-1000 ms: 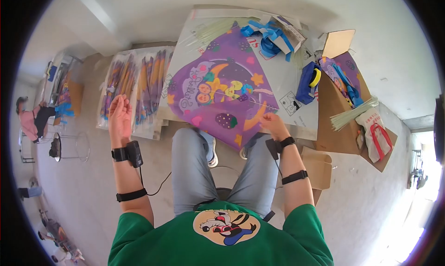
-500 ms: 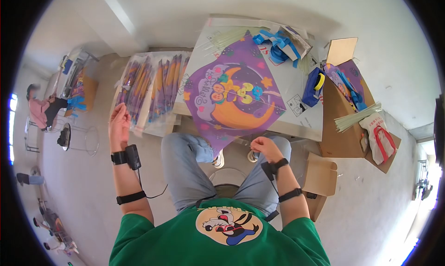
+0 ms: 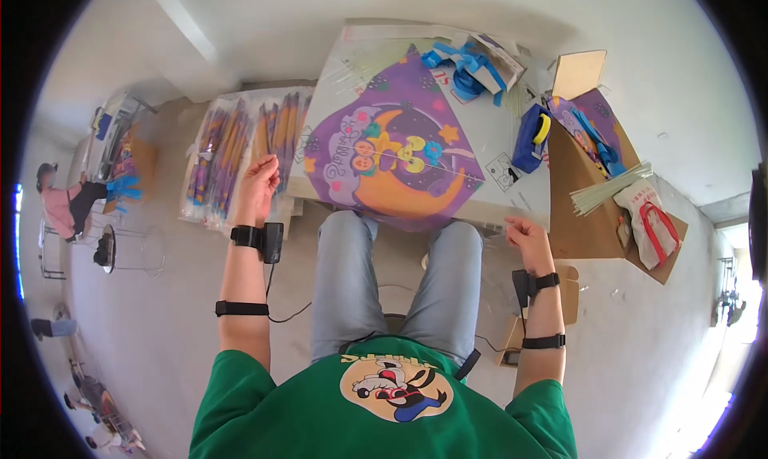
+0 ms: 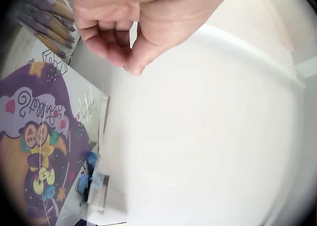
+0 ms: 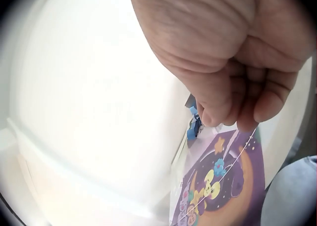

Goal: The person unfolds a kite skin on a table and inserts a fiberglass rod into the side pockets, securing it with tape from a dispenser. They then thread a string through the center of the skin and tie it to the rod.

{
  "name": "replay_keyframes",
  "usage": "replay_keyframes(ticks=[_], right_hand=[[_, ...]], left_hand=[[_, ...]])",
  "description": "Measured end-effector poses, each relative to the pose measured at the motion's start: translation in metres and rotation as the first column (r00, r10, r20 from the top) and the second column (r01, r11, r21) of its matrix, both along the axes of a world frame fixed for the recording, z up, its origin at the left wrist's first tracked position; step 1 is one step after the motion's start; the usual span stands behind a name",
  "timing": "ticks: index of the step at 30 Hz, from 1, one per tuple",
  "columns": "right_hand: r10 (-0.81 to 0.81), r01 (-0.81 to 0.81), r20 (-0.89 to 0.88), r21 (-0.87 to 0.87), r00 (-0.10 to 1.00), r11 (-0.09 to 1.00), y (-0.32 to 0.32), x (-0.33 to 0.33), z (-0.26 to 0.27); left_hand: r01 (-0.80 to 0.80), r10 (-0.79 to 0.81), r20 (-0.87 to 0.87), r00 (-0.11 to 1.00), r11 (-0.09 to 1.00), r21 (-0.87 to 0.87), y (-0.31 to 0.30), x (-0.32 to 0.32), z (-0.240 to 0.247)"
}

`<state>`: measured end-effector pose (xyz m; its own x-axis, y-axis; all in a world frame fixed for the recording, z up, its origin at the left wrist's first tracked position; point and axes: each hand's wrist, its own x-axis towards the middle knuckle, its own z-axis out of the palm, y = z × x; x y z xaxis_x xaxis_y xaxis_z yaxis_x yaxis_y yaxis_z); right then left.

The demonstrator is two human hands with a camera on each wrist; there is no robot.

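Observation:
A purple diamond kite [image 3: 400,115], printed with an orange moon and yellow figures, lies on the table, its near part over the front edge. A thin white line crosses its print. My left hand [image 3: 260,183] is raised off the kite's left side, near the bagged kites. In the left wrist view its thumb [image 4: 136,67] meets the curled fingertips, with nothing showing between them. My right hand [image 3: 526,239] is in front of the table, right of the kite. In the right wrist view its fingers [image 5: 267,107] are curled towards the thumb, and nothing shows in them.
Bagged kites [image 3: 228,151] lie on the left. Blue ribbons [image 3: 468,71] and a blue tape dispenser [image 3: 532,137] with yellow tape stand on the table [image 3: 512,207]. On the right, a cardboard box [image 3: 580,207] bears pale sticks [image 3: 612,189] and a white bag [image 3: 644,219].
Both my hands have moved right across the head view, the right one away from the kite's near edge. The kite's tip, which hung between my knees, no longer shows there.

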<state>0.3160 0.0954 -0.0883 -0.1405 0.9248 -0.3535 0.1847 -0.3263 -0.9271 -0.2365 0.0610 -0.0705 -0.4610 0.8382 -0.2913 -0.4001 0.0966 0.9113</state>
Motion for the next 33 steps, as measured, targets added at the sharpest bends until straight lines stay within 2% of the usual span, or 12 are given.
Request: replay_keyframes(ticks=[6,10,12,14,16,20,22,24,26,27,29,33], right_hand=[[-0.128,0.124,0.157,0.034,0.979,0.992,0.02,0.002,-0.013],[-0.1,0.087,0.247,0.061,0.964,0.994,0.045,0.005,-0.041],[-0.21,0.199,0.205,0.076,0.956,0.977,0.055,-0.005,-0.042],[-0.181,0.175,0.219,0.046,0.959,0.983,0.066,-0.011,-0.049],[-0.195,0.195,0.1,0.008,0.976,0.981,0.077,-0.01,-0.068],[-0.245,0.245,0.024,-0.004,0.969,0.969,0.097,-0.015,-0.091],[-0.276,0.269,-0.157,-0.065,0.948,0.961,0.106,-0.019,-0.098],[-0.277,0.271,-0.159,-0.058,0.948,0.961,0.112,-0.023,-0.104],[-0.34,0.321,-0.217,-0.118,0.915,0.94,0.118,-0.027,-0.11],[-0.336,0.316,-0.216,-0.124,0.917,0.941,0.119,-0.028,-0.113],[-0.32,0.302,-0.191,-0.119,0.928,0.946,0.122,-0.032,-0.119],[-0.342,0.321,-0.189,-0.134,0.921,0.938,0.128,-0.033,-0.127]], left_hand=[[0.059,-0.062,-0.068,0.996,0.998,-0.035,0.033,0.008,-0.024],[0.049,-0.053,-0.113,0.992,0.998,-0.03,0.055,0.003,-0.043],[0.051,-0.057,-0.106,0.993,0.997,-0.052,0.065,0.001,-0.051],[0.04,-0.048,-0.102,0.994,0.997,-0.073,0.073,-0.004,-0.061],[0.027,-0.025,0.025,0.999,0.998,-0.065,0.085,-0.007,-0.078],[0.079,-0.07,0.111,0.991,0.994,-0.081,0.106,-0.009,-0.107],[0.06,-0.045,0.15,0.988,0.994,-0.096,0.116,-0.007,-0.115],[0.075,-0.057,0.164,0.985,0.991,-0.106,0.124,-0.003,-0.122],[0.103,-0.099,0.058,0.993,0.992,-0.075,0.131,0.002,-0.132],[0.098,-0.093,0.058,0.994,0.992,-0.081,0.135,0.004,-0.136],[0.126,-0.134,-0.089,0.987,0.988,-0.092,0.14,0.008,-0.142],[0.158,-0.179,-0.151,0.972,0.977,-0.141,0.146,0.012,-0.146]])
